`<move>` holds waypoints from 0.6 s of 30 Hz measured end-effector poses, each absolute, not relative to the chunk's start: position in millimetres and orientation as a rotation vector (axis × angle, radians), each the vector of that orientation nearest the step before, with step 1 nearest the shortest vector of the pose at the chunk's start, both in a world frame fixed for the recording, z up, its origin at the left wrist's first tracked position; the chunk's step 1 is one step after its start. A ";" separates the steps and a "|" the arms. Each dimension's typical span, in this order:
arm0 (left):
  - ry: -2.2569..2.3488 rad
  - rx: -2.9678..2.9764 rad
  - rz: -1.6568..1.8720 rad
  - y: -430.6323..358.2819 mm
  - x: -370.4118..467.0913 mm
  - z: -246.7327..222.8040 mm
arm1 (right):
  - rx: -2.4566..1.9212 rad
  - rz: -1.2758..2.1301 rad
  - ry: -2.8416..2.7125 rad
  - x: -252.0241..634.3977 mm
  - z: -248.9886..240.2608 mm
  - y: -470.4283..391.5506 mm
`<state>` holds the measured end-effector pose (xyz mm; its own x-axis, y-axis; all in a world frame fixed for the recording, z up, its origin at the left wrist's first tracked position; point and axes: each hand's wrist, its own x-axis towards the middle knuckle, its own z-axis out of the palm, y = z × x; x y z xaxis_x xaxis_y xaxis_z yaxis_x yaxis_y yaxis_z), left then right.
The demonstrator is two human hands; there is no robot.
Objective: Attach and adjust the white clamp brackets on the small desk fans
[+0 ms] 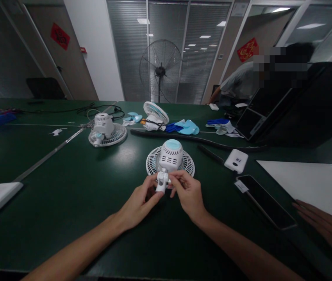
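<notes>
A small white fan (171,156) lies face down on the green table, its round grille under the motor housing with a light blue cap on top. At its near side is a white plastic bracket (163,179). My left hand (139,203) closes on the bracket from the left, thumb along its lower end. From the right, my right hand (188,191) pinches at the bracket's side with thumb and fingertips. Whether those right fingertips hold a separate small part is hidden.
Another face-down fan (104,128) is at left, and a tilted fan (156,115) stands behind. A black strip (183,136) crosses the table. At right are a white box (236,160), a phone (267,201), a black monitor (300,105) and another person's hand (321,222).
</notes>
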<state>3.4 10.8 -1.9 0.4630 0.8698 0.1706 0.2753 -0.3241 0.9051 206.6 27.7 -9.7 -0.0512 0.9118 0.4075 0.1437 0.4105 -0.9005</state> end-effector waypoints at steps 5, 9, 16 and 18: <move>1.021 1.880 0.875 11.8 2.1 -3.7 | -0.941 0.750 -1.694 219.8 -8.1 30.8; 1.043 1.926 0.874 11.7 1.5 -4.6 | -0.850 0.429 -1.897 232.8 -2.8 35.7; 1.050 1.970 0.886 12.7 0.0 -2.4 | -1.020 0.455 -1.795 221.1 -1.8 38.7; 1.063 1.984 0.881 12.5 0.0 -3.4 | -1.085 0.466 -1.788 218.9 -0.1 38.2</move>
